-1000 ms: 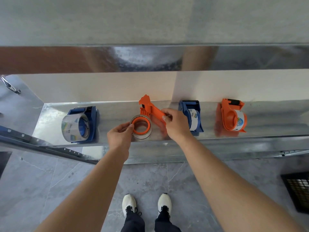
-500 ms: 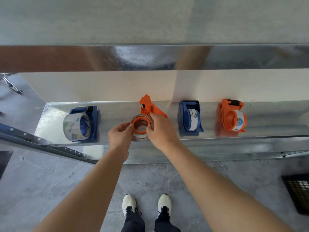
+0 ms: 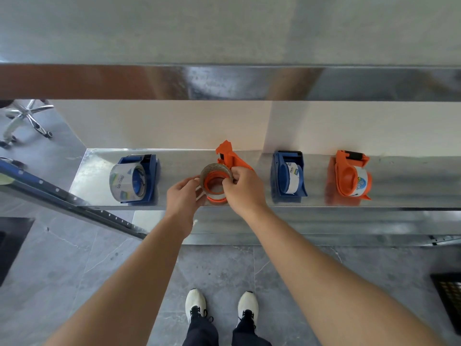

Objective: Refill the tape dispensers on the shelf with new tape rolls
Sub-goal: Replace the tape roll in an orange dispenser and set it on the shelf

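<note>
1. Where grey marbled floor tile point(image 3: 74, 270) fills the bottom, white shoes point(image 3: 195, 304) stand.
2. Left hand point(image 3: 183, 196): fingers curled, pinching the left rim of the tape roll point(image 3: 215, 169).
3. Right hand point(image 3: 243, 188): fingertips pinch the right rim.
4. The roll is a clear, glossy ring, tilted over the middle orange dispenser point(image 3: 230, 158) on the shiny metal shelf point(image 3: 182, 161).
5. Blue dispenser point(image 3: 151, 178), far left: its clear roll reads "deli"; other labels are unreadable.

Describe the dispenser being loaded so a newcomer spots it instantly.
On the shiny metal shelf, four dispensers stand in a row. It is the orange dispenser second from left, between two blue dispensers. Alone among them, it has the left hand and right hand holding a tape roll at it.
</note>
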The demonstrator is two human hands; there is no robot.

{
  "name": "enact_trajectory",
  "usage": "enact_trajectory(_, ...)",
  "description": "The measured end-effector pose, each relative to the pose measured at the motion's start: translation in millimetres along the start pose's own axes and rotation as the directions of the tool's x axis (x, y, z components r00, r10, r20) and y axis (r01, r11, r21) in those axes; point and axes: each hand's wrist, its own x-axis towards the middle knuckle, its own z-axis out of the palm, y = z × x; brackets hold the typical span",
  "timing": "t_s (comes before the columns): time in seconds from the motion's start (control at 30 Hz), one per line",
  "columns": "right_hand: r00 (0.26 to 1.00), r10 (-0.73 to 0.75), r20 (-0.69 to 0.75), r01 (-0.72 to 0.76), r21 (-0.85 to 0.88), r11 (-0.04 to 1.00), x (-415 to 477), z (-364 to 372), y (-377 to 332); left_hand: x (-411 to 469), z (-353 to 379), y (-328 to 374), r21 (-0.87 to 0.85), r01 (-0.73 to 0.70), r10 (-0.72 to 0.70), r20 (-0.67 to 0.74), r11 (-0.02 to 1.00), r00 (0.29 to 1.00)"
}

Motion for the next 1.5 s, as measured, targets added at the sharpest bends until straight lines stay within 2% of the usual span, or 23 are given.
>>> enact_trajectory(0.2,0.999,-0.010,-0.034,0.012,0.064,0.998,-15,-17,-18,-23,-3,15,-0.051,-0.044,0.045,0.015,0.998,0.999)
enact_trajectory(0.57,0.993,-0.074,-0.092,0.076,0.014,0.997,-46,-46,-57,-70,-10,45,-0.082,-0.144,0.150,0.080,0.986,0.985)
enact_trajectory(0.7,0.982,-0.105,-0.160,0.111,0.028,0.993,-68,-62,-74,-93,-12,60,-0.089,-0.168,0.179,0.144,0.982,0.973)
enact_trajectory(0.87,0.965,-0.088,-0.249,0.095,0.015,0.995,-102,-76,-90,-120,-19,71,-0.079,-0.209,0.222,0.237,0.975,0.946)
enact_trajectory(1.1,0.943,0.049,-0.329,0.002,0.153,0.988,-152,-91,-97,-153,-15,77,-0.034,-0.236,0.235,0.319,0.971,0.918)
enact_trajectory(1.5,0.845,0.127,-0.520,0.006,0.245,0.969,-212,-175,-72,-224,60,65,-0.016,-0.268,0.246,0.453,0.963,0.857)
